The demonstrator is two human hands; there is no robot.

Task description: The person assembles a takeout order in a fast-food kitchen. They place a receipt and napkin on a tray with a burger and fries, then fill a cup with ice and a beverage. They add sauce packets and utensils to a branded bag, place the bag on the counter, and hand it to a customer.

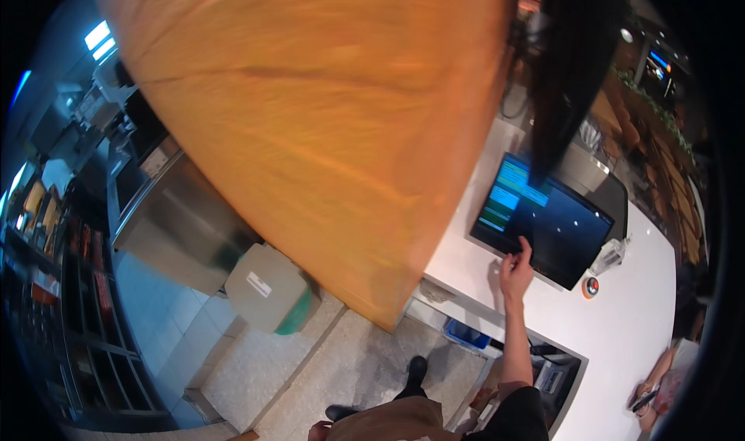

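Head view: right hand fingertip on dark touchscreen.

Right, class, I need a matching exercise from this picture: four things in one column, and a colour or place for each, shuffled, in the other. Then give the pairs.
Things
1. touchscreen
2. counter
3. bin lid
4. right hand

Descriptions
A. white, carries the screen
B. beige with a small label, on the floor
C. dark with green and blue panels
D. fingertip at the screen's lower edge

Pairs: 1-C, 2-A, 3-B, 4-D
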